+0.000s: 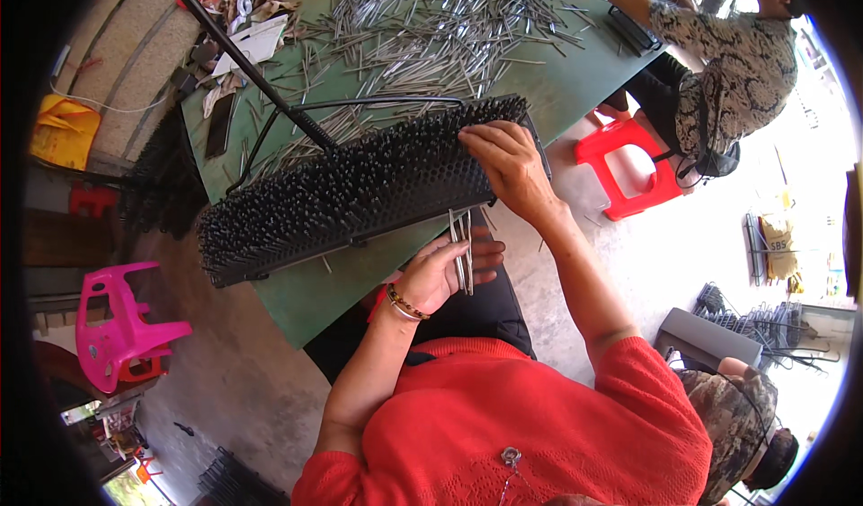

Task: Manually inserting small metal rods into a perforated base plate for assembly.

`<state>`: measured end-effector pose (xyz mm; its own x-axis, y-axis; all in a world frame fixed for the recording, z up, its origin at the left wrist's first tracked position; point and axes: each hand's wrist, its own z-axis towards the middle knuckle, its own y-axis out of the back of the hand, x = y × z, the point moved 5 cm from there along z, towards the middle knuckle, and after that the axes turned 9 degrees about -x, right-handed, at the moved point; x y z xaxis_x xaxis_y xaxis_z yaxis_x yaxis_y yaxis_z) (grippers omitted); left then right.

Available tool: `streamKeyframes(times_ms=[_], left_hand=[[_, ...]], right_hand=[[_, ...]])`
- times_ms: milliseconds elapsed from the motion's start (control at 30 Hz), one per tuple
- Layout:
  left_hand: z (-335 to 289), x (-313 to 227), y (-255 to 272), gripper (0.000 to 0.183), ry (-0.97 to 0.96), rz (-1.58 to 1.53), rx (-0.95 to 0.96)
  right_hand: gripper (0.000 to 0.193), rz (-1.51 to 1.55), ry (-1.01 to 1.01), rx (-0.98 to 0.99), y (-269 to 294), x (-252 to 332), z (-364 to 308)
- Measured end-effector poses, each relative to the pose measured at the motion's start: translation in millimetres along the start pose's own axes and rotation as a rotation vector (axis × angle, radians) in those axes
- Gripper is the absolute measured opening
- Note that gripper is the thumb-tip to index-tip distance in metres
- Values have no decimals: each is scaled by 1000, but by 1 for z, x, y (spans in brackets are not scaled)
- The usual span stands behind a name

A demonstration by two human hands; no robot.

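A long black block [360, 175], densely set with short upright rods and bare holes along its near side, lies tilted across the table's near edge. At its right end my right hand [511, 160] rests with fingers bent and together over the rods; whatever the fingertips pinch is hidden. Just below the block's near edge is my left hand [440, 277], palm up. Several thin silvery metal rods [462, 259] lie across it, pinned by the thumb, while the other fingers stretch out behind them.
Loose metal rods [440, 21] cover the far part of the green table [310, 304]. A black pole [243, 57] rises from the block toward the upper left. A phone [220, 127] lies at the left edge. Plastic stools, pink [121, 326] and red [629, 164], flank the table; a co-worker [733, 75] sits at far right.
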<state>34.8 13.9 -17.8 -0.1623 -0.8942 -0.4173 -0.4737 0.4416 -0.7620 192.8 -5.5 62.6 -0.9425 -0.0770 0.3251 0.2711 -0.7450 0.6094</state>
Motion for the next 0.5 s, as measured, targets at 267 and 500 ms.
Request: streamKeyframes(times_ms=[267,500], left_hand=[[-5,-10,7,33,-85,12,-44],[-13,-28,12,29,-179,-213,-43]], right_hand=[[19,405,-363,187,6,20,-9],[41,340,173,343,18,80,-25]])
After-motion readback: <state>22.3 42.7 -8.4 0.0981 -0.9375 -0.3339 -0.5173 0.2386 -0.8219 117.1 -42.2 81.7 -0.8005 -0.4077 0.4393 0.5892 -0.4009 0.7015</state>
